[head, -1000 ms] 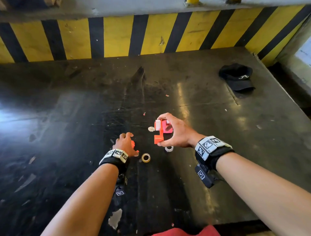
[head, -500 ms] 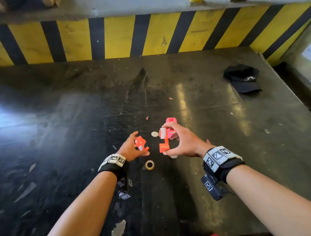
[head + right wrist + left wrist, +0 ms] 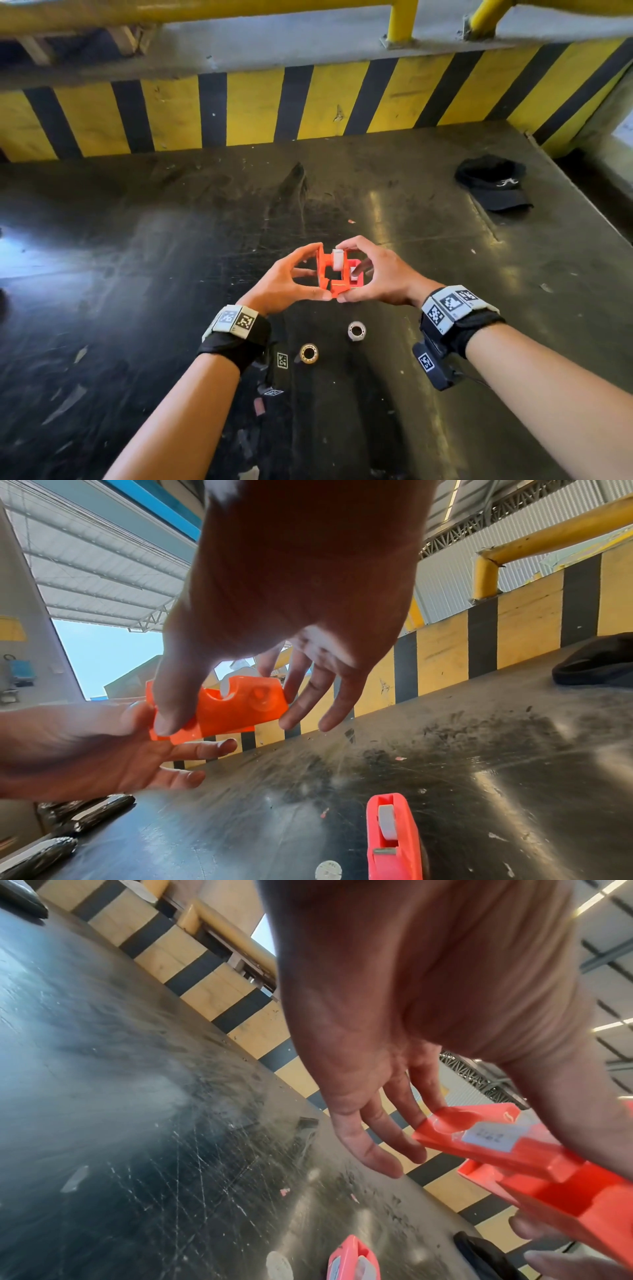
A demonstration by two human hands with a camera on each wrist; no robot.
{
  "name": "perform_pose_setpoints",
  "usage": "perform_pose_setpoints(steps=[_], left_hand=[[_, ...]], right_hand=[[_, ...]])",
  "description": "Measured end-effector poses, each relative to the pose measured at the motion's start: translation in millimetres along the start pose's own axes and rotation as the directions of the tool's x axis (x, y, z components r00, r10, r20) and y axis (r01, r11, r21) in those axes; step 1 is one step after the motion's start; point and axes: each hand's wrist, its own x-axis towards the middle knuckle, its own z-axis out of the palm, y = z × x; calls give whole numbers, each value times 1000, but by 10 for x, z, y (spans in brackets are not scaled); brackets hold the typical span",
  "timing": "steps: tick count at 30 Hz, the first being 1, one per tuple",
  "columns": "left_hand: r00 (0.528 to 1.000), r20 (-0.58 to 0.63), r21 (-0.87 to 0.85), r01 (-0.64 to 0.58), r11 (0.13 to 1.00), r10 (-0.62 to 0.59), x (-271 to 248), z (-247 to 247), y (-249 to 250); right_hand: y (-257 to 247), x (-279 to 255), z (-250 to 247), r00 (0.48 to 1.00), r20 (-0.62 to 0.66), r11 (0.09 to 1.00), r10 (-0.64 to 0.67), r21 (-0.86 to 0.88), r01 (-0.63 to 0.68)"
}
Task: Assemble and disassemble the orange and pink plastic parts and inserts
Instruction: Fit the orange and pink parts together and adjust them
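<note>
Left hand [image 3: 279, 286] and right hand [image 3: 380, 274] both pinch the orange part [image 3: 330, 270] (white insert [image 3: 338, 260] seated) — pink part [image 3: 394, 837] on worktop [image 3: 171, 274].

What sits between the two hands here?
The orange part, with a white insert in it, pinched by the left hand and the right hand; clearest in the head view.

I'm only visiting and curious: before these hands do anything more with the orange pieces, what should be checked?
1. Left hand grip on orange parts: ok.
2. Right hand grip on them: ok.
3. Parts fully seated together: cannot tell.
4. White insert sits in the orange parts: ok.
5. Pink part stands on table, clear of hands: ok.
6. Silver ring and brass ring lie free on table: ok.
</note>
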Motion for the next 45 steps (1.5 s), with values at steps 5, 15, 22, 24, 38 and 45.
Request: perform_pose_setpoints(steps=[5, 15, 22, 24, 38, 45], left_hand=[[999, 46, 21, -21, 1000, 20, -46, 38, 75], [998, 67, 14, -23, 1000, 22, -110, 104, 90], [995, -74, 5, -72, 997, 72, -128, 102, 128], [973, -173, 65, -143, 988, 152, -123, 136, 113], [901, -215, 488, -236, 840, 378, -80, 256, 168], [912, -206, 500, -214, 839, 355, -59, 258, 193]], right_hand=[[-20, -6, -43, 1000, 23, 1000, -16, -15, 16], [-17, -37, 8, 999, -21, 999, -33, 4, 33], [-9, -89, 50, 998, -54, 999, -36, 38, 38], [-4, -93, 65, 998, -60, 998, -33, 45, 36], [62, -72, 182, 998, -62, 998, -25, 55, 28], [81, -59, 183, 997, -67, 998, -24, 62, 29]])
